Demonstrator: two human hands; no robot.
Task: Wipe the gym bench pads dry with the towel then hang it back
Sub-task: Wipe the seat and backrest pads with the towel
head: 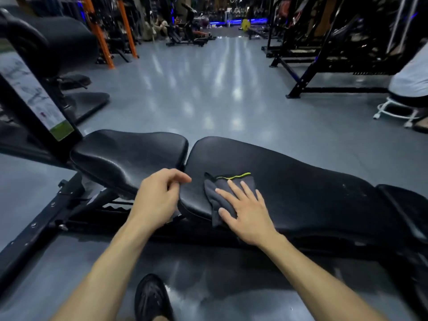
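- While the right hand (245, 210) presses flat, fingers spread, on the dark towel (223, 198), the towel lies on the long pad (301, 181).
- Left hand (157, 195) hovers beside it, fingers loosely curled, holding nothing, near the seat pad (125, 154).

1. Towel (222, 195): near half hidden under right hand (245, 213).
2. Long bench pad (301, 188): far right end cut by frame edge.
3. Label (34, 98) on frame post: print blurred, unreadable.
4. Shoe (151, 297): cut off at bottom edge.
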